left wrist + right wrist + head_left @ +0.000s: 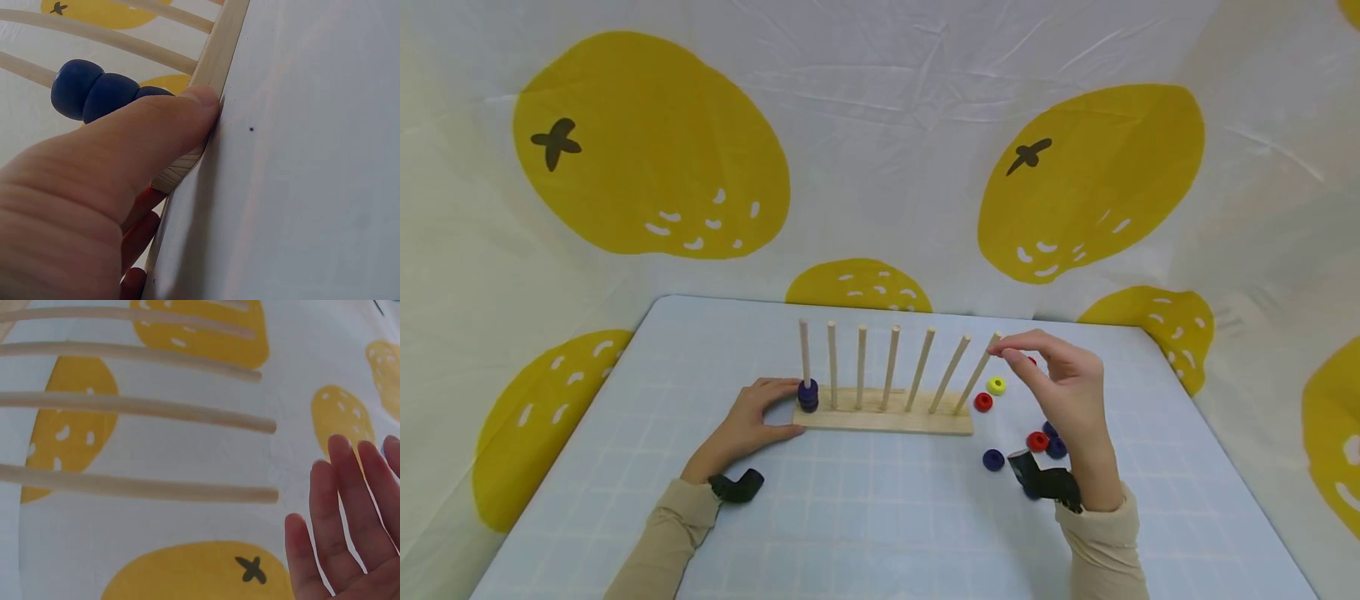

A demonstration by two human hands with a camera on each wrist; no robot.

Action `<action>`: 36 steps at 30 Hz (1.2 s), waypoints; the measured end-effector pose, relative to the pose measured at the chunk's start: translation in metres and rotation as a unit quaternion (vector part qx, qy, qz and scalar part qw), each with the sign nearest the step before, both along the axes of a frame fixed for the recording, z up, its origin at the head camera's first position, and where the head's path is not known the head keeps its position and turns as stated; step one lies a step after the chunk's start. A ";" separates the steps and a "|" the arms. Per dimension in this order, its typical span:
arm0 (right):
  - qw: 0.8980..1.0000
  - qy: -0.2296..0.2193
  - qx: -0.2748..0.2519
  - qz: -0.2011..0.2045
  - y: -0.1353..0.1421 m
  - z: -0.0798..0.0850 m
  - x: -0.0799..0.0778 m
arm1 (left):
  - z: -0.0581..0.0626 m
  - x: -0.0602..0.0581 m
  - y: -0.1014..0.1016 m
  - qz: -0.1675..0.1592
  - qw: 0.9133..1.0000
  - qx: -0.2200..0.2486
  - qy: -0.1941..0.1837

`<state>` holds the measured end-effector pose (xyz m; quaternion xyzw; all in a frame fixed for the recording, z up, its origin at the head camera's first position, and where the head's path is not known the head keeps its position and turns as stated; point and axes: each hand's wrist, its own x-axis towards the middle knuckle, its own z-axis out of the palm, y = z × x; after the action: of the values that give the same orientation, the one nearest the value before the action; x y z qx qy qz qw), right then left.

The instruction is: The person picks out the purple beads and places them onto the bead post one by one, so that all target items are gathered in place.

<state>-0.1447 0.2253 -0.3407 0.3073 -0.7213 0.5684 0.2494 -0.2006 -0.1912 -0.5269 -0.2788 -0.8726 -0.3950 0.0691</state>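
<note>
Seven-peg rack (887, 422): left hand (743, 428) grips end; right hand (1070, 393) near rightmost peg (978, 372), whether pinching unclear.

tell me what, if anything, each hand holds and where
Left hand: the wooden base, by its left end. Right hand: cannot tell if anything is held.

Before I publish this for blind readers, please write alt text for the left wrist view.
Close up, a person's left hand grips one end of a wooden base. Beside it, blue beads are threaded on a peg, with bare pegs alongside; a pale tabletop fills the right side.
</note>
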 end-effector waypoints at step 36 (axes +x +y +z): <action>0.910 -0.377 0.175 -0.002 0.175 -0.125 -0.018 | 0.000 -0.001 0.001 -0.006 1.000 0.008 0.014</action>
<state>-0.1631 0.3999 -0.4657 0.1076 -0.8501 0.5062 -0.0973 -0.2018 -0.1906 -0.5271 -0.2891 -0.8665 -0.3987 0.0807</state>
